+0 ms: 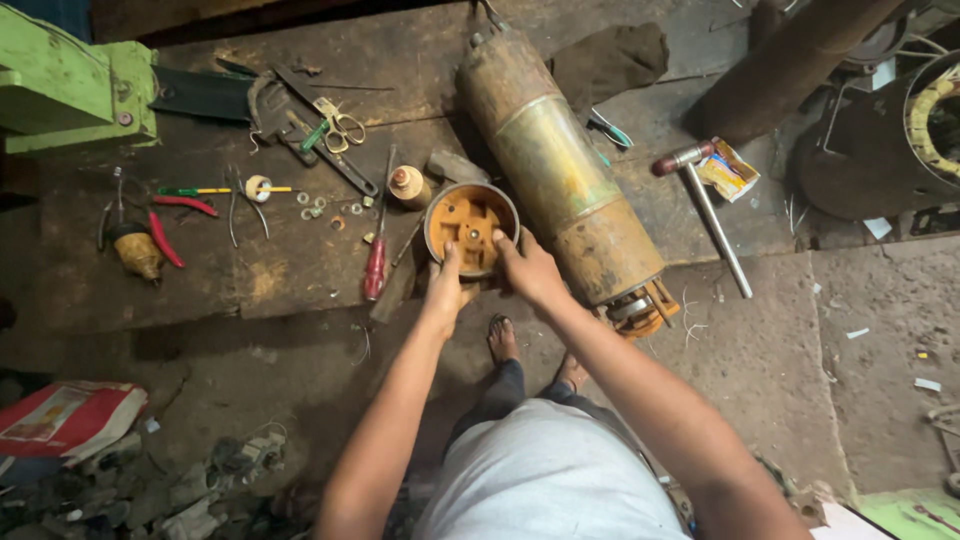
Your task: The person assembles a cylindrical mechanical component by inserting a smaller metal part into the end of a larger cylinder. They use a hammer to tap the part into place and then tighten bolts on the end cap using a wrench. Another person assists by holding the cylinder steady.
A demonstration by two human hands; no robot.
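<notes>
On the dark workbench (300,290), both hands grip a round metal housing (471,228) with an orange insert inside. Left hand (447,288) clamps the lower-left rim, thumb up over the edge; right hand (528,270) clamps the lower-right rim, fingers curled onto it. Housing sits open face up near the front edge of the bench, touching or just beside the long rusty cylinder (558,165) – can't tell which.

Cylinder lies at a slant across the bench, its lower end with orange parts overhanging toward the concrete floor (780,360). Dark rag (610,58) behind it.

Left of the housing: red-handled screwdriver (376,262), a small brown cone-shaped part (408,186), loose washers (320,205), scissors (343,126), red-handled pliers (165,235), a roll of tape (259,187). Green machine body (70,90) at the far left corner.

Right of the cylinder – a hammer (712,215) with a steel handle, a crumpled packet (730,168) beside its head.

Below the bench edge, the person's bare feet (502,338) on the floor, a red-and-white sack (65,418) and scrap parts at lower left
</notes>
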